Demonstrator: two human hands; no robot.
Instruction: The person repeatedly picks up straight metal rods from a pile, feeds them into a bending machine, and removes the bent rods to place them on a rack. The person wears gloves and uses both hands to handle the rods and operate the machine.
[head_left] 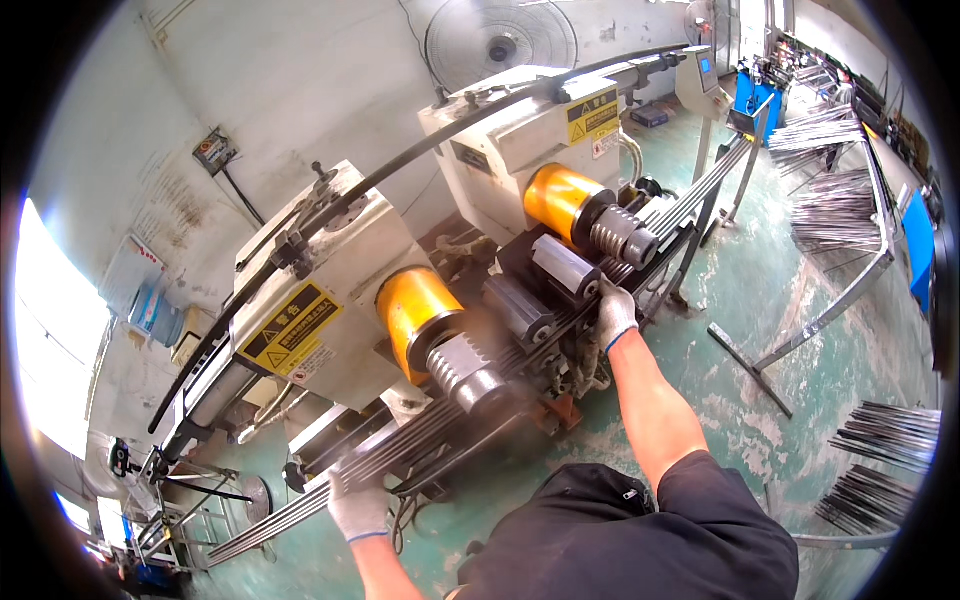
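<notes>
A bundle of long thin metal rods (285, 521) runs slantwise through a machine, from lower left to upper right. My left hand (358, 507), in a white glove, is closed around the rods left of the front threaded roller (468, 375). My right hand (616, 314), gloved too, reaches in at the end of a grey cylinder (566, 265). Its fingers curl down at the rods there, with the fingertips partly hidden. A second grey cylinder (518, 308) lies between that one and the front roller. Another threaded roller (624, 238) sits beyond my right hand.
Two white machine housings (340, 235) carry orange collars (418, 305) behind the rollers. A dark bar (410, 165) spans above them. To the right, racks hold stacked rods (838, 212), and more rods (885, 437) lie lower right. A metal stand leg (750, 370) reaches across the green floor.
</notes>
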